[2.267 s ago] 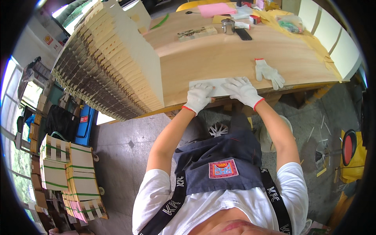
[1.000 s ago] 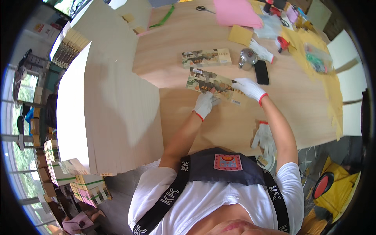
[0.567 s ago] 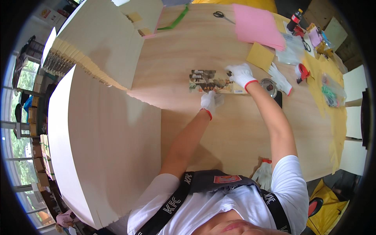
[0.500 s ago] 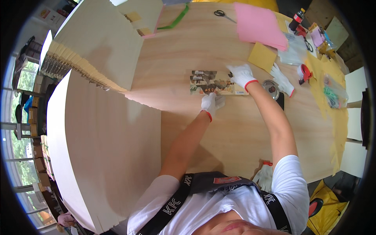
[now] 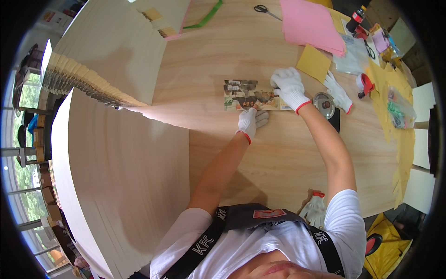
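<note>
A flat printed paper piece [image 5: 251, 95] with dark and tan pictures lies on the wooden table. My left hand [image 5: 251, 122], in a white knitted glove with a red cuff, rests at its lower edge; the thumb touches the print and the other fingers stretch out to the right. Over the right end of the paper is my right hand [image 5: 289, 88], gloved alike, its fingers bent closed. Whatever it may hold is hidden under the fingers. Just right of that wrist, a round clear-lidded container [image 5: 324, 106] overlaps a black flat object [image 5: 334, 122].
Tall stacks of pale sheets [image 5: 125, 176] line the left side. Beyond my hands are scissors [image 5: 267, 11], a green strip [image 5: 206, 16], pink sheets [image 5: 311, 28] and a yellow paper [image 5: 314, 63]. A spare glove [image 5: 339, 93], red tape dispenser [image 5: 364, 86] and bottle [image 5: 356, 19] stand right.
My right hand's fingers have curled in more over the paper's right end. My left hand's fingers have turned slightly, with the thumb still at the paper's lower edge.
</note>
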Tool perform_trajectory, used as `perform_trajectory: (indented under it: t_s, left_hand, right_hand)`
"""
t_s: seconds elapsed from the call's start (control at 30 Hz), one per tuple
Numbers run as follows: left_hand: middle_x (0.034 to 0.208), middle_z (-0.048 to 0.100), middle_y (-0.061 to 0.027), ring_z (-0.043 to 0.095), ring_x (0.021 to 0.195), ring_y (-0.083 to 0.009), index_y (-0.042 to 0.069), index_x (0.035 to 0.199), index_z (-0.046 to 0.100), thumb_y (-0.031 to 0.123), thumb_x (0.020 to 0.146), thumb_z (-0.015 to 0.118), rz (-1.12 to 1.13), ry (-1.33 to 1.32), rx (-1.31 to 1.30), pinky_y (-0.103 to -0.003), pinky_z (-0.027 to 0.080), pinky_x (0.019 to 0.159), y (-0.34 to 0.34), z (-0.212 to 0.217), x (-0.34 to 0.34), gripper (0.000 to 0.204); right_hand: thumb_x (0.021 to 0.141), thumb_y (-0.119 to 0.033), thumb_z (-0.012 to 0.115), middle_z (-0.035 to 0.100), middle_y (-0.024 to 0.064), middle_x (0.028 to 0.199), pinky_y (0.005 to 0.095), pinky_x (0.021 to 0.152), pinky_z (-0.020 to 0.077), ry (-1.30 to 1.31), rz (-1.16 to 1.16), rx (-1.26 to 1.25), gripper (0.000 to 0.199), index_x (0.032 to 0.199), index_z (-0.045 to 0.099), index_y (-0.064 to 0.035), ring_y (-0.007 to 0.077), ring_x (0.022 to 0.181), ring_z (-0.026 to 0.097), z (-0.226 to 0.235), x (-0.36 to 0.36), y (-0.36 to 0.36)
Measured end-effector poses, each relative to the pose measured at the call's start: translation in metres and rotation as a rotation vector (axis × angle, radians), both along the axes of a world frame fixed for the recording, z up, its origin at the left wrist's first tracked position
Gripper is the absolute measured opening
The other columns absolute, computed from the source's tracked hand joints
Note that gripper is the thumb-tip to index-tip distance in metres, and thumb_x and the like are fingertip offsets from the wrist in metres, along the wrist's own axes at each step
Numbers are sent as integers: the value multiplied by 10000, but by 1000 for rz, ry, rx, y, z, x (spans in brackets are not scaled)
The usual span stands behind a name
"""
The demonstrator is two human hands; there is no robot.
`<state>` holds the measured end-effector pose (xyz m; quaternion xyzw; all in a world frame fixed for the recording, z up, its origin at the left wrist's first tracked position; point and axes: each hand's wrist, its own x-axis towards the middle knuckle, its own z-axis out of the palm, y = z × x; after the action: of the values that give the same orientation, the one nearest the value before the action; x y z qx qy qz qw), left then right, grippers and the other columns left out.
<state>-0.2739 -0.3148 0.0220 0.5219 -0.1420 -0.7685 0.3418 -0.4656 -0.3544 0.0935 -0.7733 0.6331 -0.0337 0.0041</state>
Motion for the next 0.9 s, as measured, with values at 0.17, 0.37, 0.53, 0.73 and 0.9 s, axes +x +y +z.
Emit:
perform_trajectory:
  t_s: [0.17, 0.37, 0.53, 0.73, 0.9]
  left_hand:
    - [1117, 659, -213, 691, 967, -329, -26, 1185, 532, 245, 986, 602, 11, 26, -16, -442, 607, 804, 1, -3, 1, 344]
    - [1152, 645, -221, 680, 1012, -345, -27, 1210, 522, 275, 987, 616, 0, 39, -61, -464, 593, 839, -1, -17, 0, 386]
    - [1165, 642, -221, 684, 1007, -337, -14, 1223, 513, 279, 989, 611, 7, 51, -31, -462, 597, 824, 0, -17, 3, 387]
    - [1147, 652, -223, 689, 988, -331, -7, 1195, 505, 270, 993, 601, -1, 50, -24, -451, 603, 813, 2, -6, 3, 356]
    - [1151, 650, -225, 688, 987, -335, -1, 1190, 507, 268, 994, 598, -18, 43, -16, -451, 605, 813, 2, -3, 3, 344]
  right_hand:
    - [851, -209, 686, 691, 54, 1068, 426, 1028, 378, -30, -57, 224, 275, 1119, 624, -196, 255, 1096, 618, 12, 9, -2]
    - [861, -222, 657, 690, 74, 1136, 431, 921, 428, 92, -99, 286, 418, 1273, 598, -182, 250, 1106, 622, -16, 1, -17]
    - [858, -242, 666, 683, 58, 1133, 419, 934, 410, 101, -102, 243, 356, 1207, 629, -181, 239, 1084, 620, -14, 6, -19]
    - [854, -291, 690, 664, 24, 1099, 391, 975, 374, 172, -85, 137, 327, 1167, 646, -211, 222, 1101, 585, -6, 11, -8]
    - [856, -264, 691, 665, 26, 1090, 406, 1004, 369, 120, -80, 57, 308, 1155, 646, -210, 236, 1096, 585, -11, 9, -4]
